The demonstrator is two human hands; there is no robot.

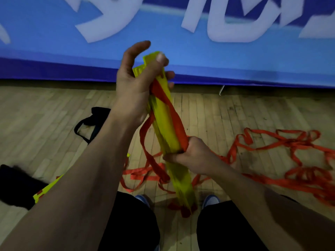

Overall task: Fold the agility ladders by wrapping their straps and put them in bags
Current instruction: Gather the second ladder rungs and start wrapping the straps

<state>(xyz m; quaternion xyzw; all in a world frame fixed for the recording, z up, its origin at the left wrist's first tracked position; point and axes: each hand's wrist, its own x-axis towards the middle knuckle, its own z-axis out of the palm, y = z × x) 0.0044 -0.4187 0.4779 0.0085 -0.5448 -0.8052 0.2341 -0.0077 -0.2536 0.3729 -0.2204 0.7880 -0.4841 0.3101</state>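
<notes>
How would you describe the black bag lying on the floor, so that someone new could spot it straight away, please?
Start at the big blue banner along the wall and drop to the wooden floor below it. The black bag lies left of the raised left hand, partly behind that forearm. Unlike the orange straps opposite, it is dark with a looped handle.

Two hands: left [134, 87], right [192, 156]. One bundle of yellow rungs [166, 127] held between them; a second yellow ladder [45, 191] left of it. Two black bags [94, 120] [16, 183]. Two shoes [210, 199] [142, 198].
</notes>
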